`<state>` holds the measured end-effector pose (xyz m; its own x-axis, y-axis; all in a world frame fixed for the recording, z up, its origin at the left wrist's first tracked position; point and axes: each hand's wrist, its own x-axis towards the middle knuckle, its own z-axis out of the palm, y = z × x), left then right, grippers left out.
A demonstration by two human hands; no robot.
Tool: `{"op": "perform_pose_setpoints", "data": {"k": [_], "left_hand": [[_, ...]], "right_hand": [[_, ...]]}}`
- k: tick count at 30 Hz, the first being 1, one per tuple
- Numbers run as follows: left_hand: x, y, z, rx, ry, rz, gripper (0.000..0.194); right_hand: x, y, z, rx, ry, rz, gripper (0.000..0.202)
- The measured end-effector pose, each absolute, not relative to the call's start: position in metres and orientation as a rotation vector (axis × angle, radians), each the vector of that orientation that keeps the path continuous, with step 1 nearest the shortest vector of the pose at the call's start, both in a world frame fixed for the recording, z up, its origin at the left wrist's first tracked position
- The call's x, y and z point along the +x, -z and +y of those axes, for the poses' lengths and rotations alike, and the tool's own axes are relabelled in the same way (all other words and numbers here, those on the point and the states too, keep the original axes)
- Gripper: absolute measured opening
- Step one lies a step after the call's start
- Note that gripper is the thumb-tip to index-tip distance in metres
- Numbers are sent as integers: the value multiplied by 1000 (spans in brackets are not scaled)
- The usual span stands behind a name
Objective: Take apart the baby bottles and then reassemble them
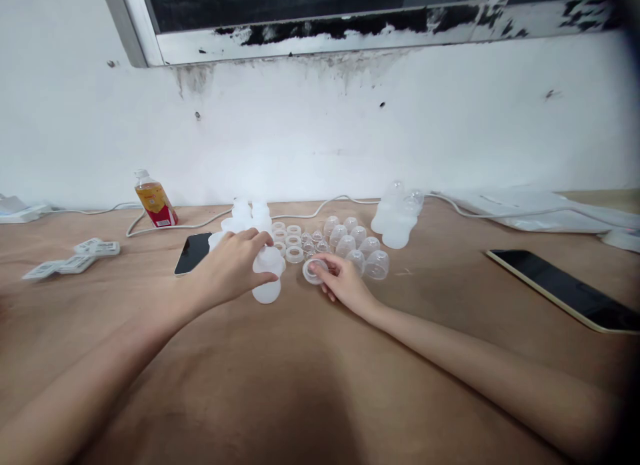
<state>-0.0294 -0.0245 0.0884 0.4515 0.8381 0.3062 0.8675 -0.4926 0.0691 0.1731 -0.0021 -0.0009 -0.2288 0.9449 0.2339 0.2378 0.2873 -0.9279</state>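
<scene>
White plastic: pinching a ring (307, 273) by its rim in the right hand (345, 285), likely for control, and curving the fingers of the left hand (240, 261) around a bottle (267, 291), unable to tell whether clamped.

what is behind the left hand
Beyond the left hand, frosted white bottles show above the knuckles, and part of a dark phone shows to its left. The hand covers the lower parts of some bottles; anything fully behind it can't be seen.
</scene>
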Motion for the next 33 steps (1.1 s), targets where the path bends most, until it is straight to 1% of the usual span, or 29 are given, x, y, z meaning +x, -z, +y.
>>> {"op": "perform_pose_setpoints", "data": {"k": [2,5,7,8,11,14,21,25,30,33], "left_hand": [[-21,-74,-25,-2699,670,-1528,39],[-9,-43,-26,-2681,1136,-1566,41],[-4,-23,-27,-2700,1297,-1628,37],[-2,-16,-28,-2709,1324,-1632,38],[-2,-5,-27,-2688,1367,-1708,39],[-5,-5,-24,-2667,1379,-1818,38],[-3,-8,-25,-2746,1368,-1635,40],[-4,-10,-25,-2790,1320,-1641,41],[-9,-10,-18,-2785,1270,-1561,44],[-11,-8,-14,-2755,1297,-1628,54]], "right_hand": [[174,2,0,-1048,-1037,-1553,29],[173,3,3,-979,-1089,-1439,35],[172,2,3,-959,-1125,-1408,37],[171,1,3,-957,-1140,-1400,37],[170,-2,1,-956,-1182,-1366,37],[170,-3,0,-952,-1254,-1310,36],[172,2,4,-887,-1338,-1227,33],[175,0,2,-735,-1347,-1272,30],[175,-2,-1,-593,-1381,-1192,43],[173,-2,-1,-591,-1385,-1177,47]]}}
